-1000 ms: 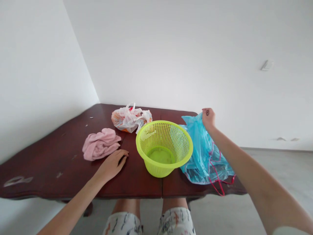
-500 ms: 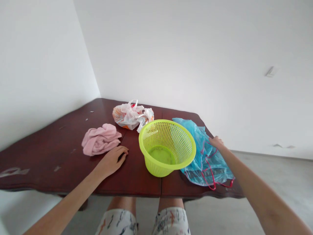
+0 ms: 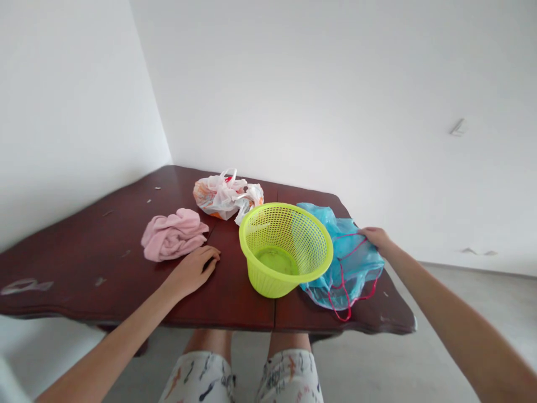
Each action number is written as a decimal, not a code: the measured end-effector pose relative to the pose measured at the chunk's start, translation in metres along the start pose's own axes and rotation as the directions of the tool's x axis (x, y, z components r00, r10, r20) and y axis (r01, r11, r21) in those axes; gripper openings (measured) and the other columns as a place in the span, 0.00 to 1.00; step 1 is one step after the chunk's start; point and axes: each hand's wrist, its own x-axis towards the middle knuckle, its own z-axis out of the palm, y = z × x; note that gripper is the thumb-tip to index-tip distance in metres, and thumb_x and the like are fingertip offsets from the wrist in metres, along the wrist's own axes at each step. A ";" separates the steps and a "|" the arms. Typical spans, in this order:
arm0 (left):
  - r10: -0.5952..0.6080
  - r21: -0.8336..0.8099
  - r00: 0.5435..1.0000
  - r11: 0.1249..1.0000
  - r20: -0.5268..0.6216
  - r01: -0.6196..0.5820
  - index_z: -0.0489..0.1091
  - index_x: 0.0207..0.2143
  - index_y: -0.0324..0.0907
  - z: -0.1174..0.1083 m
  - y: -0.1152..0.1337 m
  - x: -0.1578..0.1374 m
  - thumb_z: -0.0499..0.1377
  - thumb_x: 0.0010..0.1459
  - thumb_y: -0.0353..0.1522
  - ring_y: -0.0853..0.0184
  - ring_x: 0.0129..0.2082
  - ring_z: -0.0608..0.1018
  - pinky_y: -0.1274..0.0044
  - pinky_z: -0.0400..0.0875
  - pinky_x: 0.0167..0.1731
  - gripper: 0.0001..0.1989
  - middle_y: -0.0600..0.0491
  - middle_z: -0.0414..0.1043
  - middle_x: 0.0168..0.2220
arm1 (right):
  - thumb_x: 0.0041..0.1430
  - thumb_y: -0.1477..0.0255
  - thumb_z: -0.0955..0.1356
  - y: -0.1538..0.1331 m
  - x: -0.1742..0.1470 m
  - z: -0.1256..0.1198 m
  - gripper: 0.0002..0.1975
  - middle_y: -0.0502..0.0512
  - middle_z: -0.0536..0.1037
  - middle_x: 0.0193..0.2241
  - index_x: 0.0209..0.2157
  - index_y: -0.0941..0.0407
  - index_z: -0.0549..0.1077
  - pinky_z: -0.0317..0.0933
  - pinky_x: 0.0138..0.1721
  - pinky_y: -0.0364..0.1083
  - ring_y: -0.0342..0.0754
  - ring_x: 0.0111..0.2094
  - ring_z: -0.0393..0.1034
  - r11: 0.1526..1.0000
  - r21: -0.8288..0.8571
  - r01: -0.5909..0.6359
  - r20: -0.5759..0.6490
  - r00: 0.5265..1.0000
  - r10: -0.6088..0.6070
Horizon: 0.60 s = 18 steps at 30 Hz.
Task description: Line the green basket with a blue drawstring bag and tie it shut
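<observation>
My right hand (image 3: pixel 375 237) pinches the edge of a blue drawstring plastic bag (image 3: pixel 356 257), by its red cord, at the table's right side. The bag lies crumpled and partly lifted, with red cords looping toward the front edge. Beside it, a yellow-green perforated plastic basket (image 3: pixel 272 288) stands upright with nothing in it, hiding part of the bag. My left hand (image 3: pixel 197 268) rests on the tabletop, thumb apart from the loosely bent fingers, holding nothing. Just beyond that hand is a bunched pink cloth (image 3: pixel 172 235).
White plastic bags (image 3: pixel 220 196) with orange print sit behind the basket, near the far edge. Everything rests on a dark red wooden table (image 3: pixel 104 240) with a wavy edge, set against white walls. My legs are below its front edge.
My right hand has drawn the blue bag's right side up and inward, so the bag and its red cords shifted left. My left hand stays on the table.
</observation>
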 end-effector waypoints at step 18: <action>0.030 -0.021 0.999 0.999 0.012 -0.030 0.77 0.46 0.47 0.001 0.004 -0.002 0.53 0.79 0.38 0.49 0.56 0.85 0.54 0.78 0.63 0.13 0.44 0.85 0.54 | 0.68 0.63 0.69 -0.104 0.006 -0.107 0.10 0.51 0.67 0.21 0.31 0.46 0.69 0.59 0.34 0.57 0.53 0.28 0.61 0.969 -0.100 0.225 -0.358 0.901 -0.246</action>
